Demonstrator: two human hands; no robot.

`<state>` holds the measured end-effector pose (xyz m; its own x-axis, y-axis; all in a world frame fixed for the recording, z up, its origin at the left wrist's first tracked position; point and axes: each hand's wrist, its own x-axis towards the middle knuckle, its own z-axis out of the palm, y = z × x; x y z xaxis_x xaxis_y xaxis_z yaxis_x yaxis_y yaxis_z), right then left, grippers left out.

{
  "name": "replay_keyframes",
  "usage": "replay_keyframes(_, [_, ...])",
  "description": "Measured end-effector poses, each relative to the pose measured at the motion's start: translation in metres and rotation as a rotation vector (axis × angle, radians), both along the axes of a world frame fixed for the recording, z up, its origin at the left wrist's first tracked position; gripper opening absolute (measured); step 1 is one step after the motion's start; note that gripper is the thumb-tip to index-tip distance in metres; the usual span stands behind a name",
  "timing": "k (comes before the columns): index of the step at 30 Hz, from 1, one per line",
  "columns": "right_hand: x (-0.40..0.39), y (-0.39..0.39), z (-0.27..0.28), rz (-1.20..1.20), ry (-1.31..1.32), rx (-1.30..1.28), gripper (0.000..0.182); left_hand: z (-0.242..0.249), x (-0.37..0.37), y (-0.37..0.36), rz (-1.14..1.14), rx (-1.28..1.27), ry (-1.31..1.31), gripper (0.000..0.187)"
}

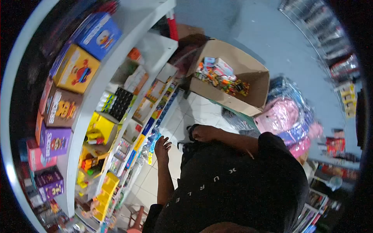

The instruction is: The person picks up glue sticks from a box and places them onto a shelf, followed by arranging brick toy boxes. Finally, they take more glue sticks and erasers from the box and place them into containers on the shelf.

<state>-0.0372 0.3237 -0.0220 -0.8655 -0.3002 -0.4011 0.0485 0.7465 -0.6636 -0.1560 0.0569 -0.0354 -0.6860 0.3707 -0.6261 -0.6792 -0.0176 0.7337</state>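
Observation:
My left hand (162,148) is held out beside the shelving, with its fingers loosely bent and apart and nothing seen in it. The nearest goods are packets (152,146) in blue and yellow on the lowest shelf. My right hand (203,133) hangs in front of my body with its fingers curled in; whatever it may hold is hidden. Beyond it stands an open cardboard box (254,75), partly filled with small colourful packages (223,73). Dark footwear (190,131) shows just beside the right hand.
White shelving (87,116) along the left carries boxed toys (77,69), a yellow bin (101,126) and small goods. Right of the cardboard box lie plastic-wrapped pink items (278,114). A reddish stool (136,219) stands low on the tiled floor (149,184). Packets hang on the blue wall (252,23).

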Motion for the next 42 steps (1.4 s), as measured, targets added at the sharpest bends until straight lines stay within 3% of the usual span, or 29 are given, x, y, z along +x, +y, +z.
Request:
replay_keyframes(4, [0.037, 0.010, 0.037, -0.261, 0.042, -0.076, 0.020, 0.000, -0.007, 0.035, -0.117, -0.037, -0.048, 0.043])
replay_keyframes(9, [0.023, 0.054, 0.029, -0.368, 0.315, -0.084, 0.019, 0.013, -0.018, 0.088, -0.272, -0.070, 0.021, 0.044])
replay_keyframes(15, [0.003, 0.163, 0.052, -0.586, 0.527, -0.074, 0.017, 0.024, -0.021, 0.147, -0.262, -0.114, 0.092, 0.041])
replay_keyframes(20, [0.041, 0.265, 0.022, -1.043, 0.345, -0.175, 0.025, 0.040, -0.004, 0.196, -0.312, -0.193, 0.075, 0.040])
replay_keyframes(23, [0.085, 0.327, -0.093, -0.825, 0.009, 0.094, 0.020, 0.028, 0.009, 0.206, -0.249, -0.192, 0.037, 0.041])
replay_keyframes(26, [0.112, 0.347, -0.139, -0.761, -0.321, 0.197, 0.021, 0.036, 0.024, 0.221, -0.221, -0.268, 0.000, 0.043])
replay_keyframes(29, [0.132, 0.353, -0.168, -0.719, -0.489, 0.227, 0.022, 0.032, 0.043, 0.216, -0.191, -0.309, -0.039, 0.044])
replay_keyframes(35, [0.100, 0.349, -0.207, -0.733, -0.465, 0.229, 0.024, 0.037, 0.077, 0.190, -0.070, -0.381, -0.159, 0.043])
replay_keyframes(42, [0.081, 0.343, -0.240, -0.801, -0.426, 0.307, 0.026, 0.050, 0.100, 0.186, -0.127, -0.510, -0.114, 0.039])
